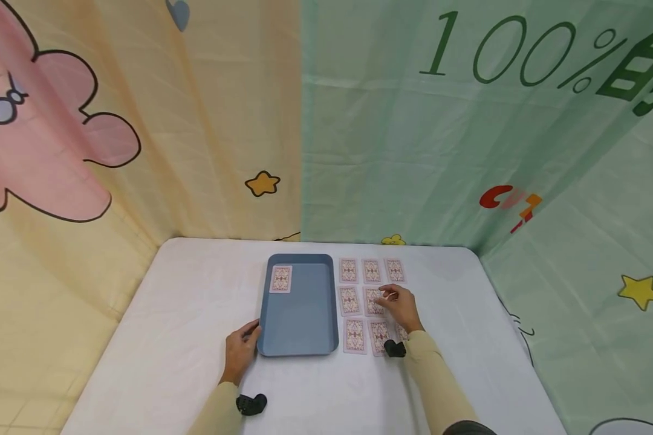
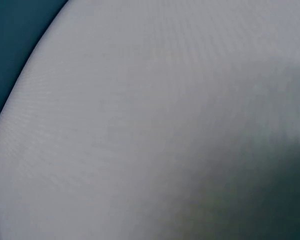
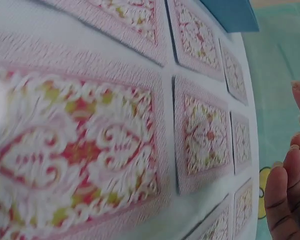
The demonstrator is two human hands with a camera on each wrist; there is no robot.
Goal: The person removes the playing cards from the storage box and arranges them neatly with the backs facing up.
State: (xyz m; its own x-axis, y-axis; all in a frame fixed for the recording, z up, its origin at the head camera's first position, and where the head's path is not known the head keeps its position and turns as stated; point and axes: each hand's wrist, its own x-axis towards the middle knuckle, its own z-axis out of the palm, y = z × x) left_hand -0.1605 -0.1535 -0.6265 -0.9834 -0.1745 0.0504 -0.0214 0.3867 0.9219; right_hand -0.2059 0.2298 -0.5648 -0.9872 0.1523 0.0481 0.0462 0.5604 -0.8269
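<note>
A blue-grey rectangular tray (image 1: 299, 314) lies on the white table. One patterned playing card (image 1: 280, 279) is face down in its upper left corner. My left hand (image 1: 241, 350) is at the tray's lower left side, fingertips against the rim; only a corner of the tray (image 2: 12, 50) shows in the left wrist view. Right of the tray, several face-down cards (image 1: 355, 335) lie in three rows. Over the middle card (image 1: 372, 305) of these hovers my right hand (image 1: 399, 307), fingers loosely bent. The right wrist view shows its fingertips (image 3: 277, 195) with nothing between them.
White cloth covers the table (image 1: 196, 290), and printed curtains (image 1: 392, 151) hang behind and beside it. Black wrist bands (image 1: 252, 404) are worn on both arms. My right forearm (image 1: 435, 374) partly covers the lower right card (image 1: 401, 332).
</note>
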